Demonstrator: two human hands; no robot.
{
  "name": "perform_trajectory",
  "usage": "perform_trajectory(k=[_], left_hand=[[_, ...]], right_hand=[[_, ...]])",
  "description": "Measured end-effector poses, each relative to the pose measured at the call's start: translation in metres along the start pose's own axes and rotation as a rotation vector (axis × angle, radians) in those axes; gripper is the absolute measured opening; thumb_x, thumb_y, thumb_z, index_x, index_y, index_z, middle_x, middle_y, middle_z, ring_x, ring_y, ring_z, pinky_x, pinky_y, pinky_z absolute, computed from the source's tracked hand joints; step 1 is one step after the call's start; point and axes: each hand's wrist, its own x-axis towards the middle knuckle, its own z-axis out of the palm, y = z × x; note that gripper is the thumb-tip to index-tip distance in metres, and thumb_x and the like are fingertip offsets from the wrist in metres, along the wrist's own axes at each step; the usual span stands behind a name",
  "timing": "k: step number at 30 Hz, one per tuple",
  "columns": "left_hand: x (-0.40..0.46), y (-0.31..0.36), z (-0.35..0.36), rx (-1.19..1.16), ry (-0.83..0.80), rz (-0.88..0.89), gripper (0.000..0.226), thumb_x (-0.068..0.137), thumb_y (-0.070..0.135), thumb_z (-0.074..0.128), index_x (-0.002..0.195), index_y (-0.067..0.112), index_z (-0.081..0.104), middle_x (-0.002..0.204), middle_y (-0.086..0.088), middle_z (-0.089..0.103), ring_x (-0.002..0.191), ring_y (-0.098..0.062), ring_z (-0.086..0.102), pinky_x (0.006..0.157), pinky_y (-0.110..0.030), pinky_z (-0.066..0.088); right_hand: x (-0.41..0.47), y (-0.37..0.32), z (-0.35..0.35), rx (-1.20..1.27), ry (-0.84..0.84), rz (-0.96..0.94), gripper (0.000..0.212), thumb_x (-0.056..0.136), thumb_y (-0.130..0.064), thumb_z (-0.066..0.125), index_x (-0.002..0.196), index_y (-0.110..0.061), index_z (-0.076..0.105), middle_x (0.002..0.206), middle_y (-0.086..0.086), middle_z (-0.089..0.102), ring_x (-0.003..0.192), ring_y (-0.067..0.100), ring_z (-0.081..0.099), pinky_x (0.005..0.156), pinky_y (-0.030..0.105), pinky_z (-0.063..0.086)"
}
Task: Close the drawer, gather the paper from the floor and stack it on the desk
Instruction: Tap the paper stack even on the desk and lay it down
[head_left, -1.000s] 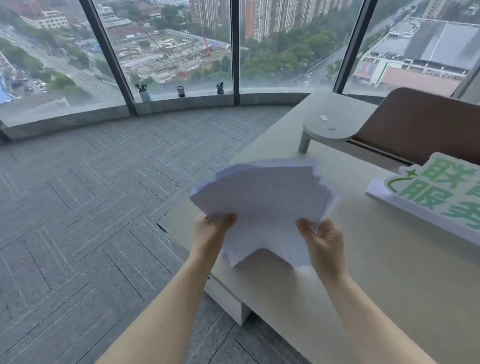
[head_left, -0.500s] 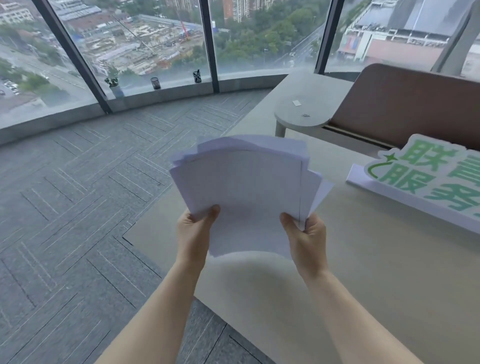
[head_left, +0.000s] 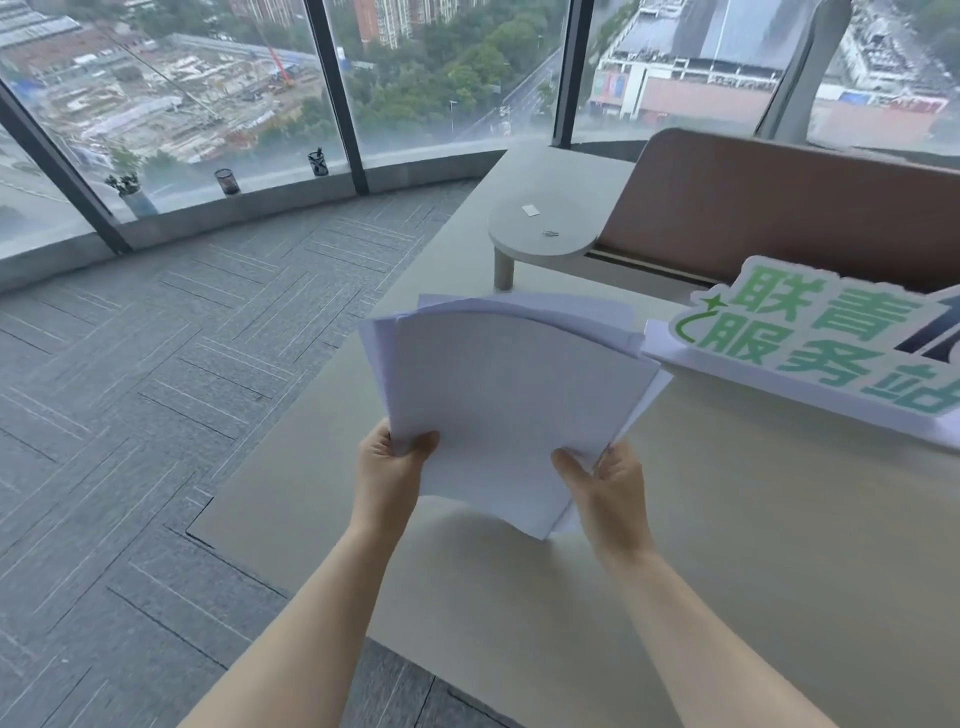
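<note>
A fanned bundle of white paper (head_left: 509, 395) is held up above the pale desk (head_left: 727, 571), its sheets uneven at the top and right. My left hand (head_left: 389, 473) grips the bundle's lower left corner, thumb on the front. The lower right edge is pinched by my right hand (head_left: 605, 488). The paper's bottom corner hangs just over the desk and casts a shadow there. No drawer is in view.
A white sign with green characters (head_left: 810, 343) lies on the desk at the right. Behind it stand a brown panel (head_left: 779, 208) and a small rounded shelf (head_left: 545, 228). Grey carpet (head_left: 130, 389) runs left to the window ledge with two cups and a plant.
The view has shifted forward and right over the desk. The paper bundle is held more upright and closer to the sign, with both hands still on its lower corners.
</note>
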Motion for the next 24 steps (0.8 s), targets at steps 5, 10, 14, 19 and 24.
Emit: perform_trajectory(k=[5, 10, 14, 19, 24], left_hand=[[0.016, 0.032, 0.002, 0.220, -0.070, 0.187, 0.004, 0.072, 0.015, 0.063, 0.071, 0.020, 0.062, 0.065, 0.008, 0.059, 0.065, -0.010, 0.048, 0.064, -0.030, 0.040], [0.030, 0.073, 0.008, 0.628, -0.093, 0.463, 0.007, 0.077, 0.015, 0.065, 0.074, 0.010, 0.061, 0.058, -0.008, 0.053, 0.061, -0.028, 0.048, 0.057, -0.036, 0.039], [0.028, 0.105, 0.024, 0.913, -0.173, 0.720, 0.005, 0.078, 0.012, 0.066, 0.074, 0.012, 0.063, 0.058, 0.001, 0.051, 0.062, -0.030, 0.050, 0.060, -0.030, 0.029], [0.023, 0.106, 0.043, 1.110, -0.269, 0.848, 0.004, 0.075, 0.013, 0.068, 0.076, 0.015, 0.064, 0.068, -0.006, 0.068, 0.068, -0.033, 0.062, 0.071, -0.032, 0.035], [0.020, 0.086, 0.040, 1.183, -0.330, 0.780, 0.011, 0.075, 0.027, 0.072, 0.077, 0.018, 0.065, 0.075, -0.003, 0.070, 0.079, -0.031, 0.063, 0.081, -0.034, 0.034]], right_hand=[[0.016, -0.028, -0.021, 0.009, 0.190, -0.081, 0.057, 0.082, 0.002, 0.070, 0.123, -0.028, 0.044, 0.090, 0.002, 0.052, 0.074, 0.007, 0.054, 0.075, 0.021, 0.046], [0.025, -0.059, -0.044, -0.346, 0.298, -0.261, 0.079, 0.079, -0.014, 0.074, 0.143, -0.040, 0.034, 0.142, -0.015, 0.043, 0.131, 0.006, 0.042, 0.110, 0.025, 0.033], [0.029, -0.070, -0.055, -0.526, 0.235, -0.320, 0.060, 0.076, -0.018, 0.074, 0.131, -0.033, 0.053, 0.129, -0.021, 0.054, 0.118, -0.002, 0.046, 0.102, 0.024, 0.036], [0.025, -0.053, -0.064, -0.534, 0.083, -0.249, 0.028, 0.078, -0.014, 0.075, 0.081, -0.042, 0.071, 0.079, -0.011, 0.069, 0.070, 0.002, 0.055, 0.066, 0.024, 0.042], [0.013, -0.018, -0.078, -0.288, 0.025, -0.091, 0.027, 0.077, -0.010, 0.076, 0.078, -0.037, 0.079, 0.075, -0.003, 0.062, 0.072, 0.010, 0.050, 0.067, 0.032, 0.040]])
